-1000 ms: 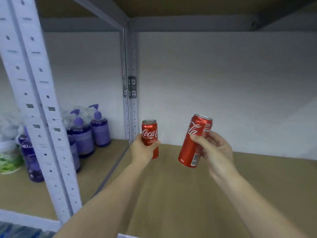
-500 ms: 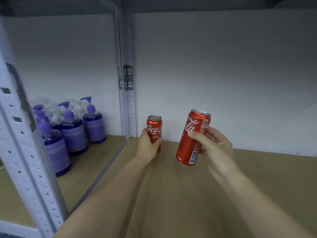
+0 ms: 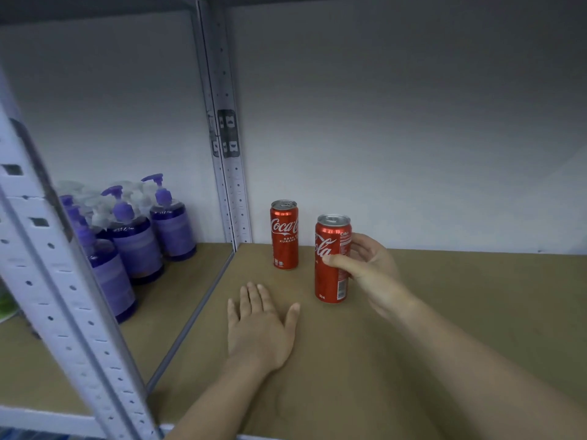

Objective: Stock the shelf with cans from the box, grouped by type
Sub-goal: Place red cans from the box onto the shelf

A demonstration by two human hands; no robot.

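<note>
Head view: the right hand [image 3: 370,265] has its grip clamped on a red cola can [image 3: 332,258] standing upright on the shelf [image 3: 444,328]. At its 10 o'clock, just beside it, a second can [image 3: 284,235] stands free. The left hand [image 3: 260,328] lies flat, fingers apart, at 7 o'clock.

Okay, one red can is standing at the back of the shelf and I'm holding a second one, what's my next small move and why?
Probably slide the held can back beside the standing can and let go. Your right hand grips it upright, seemingly on the shelf board but nearer you than the other. Both look like red cola, so they likely belong together. Your left hand lies flat and free.
</note>
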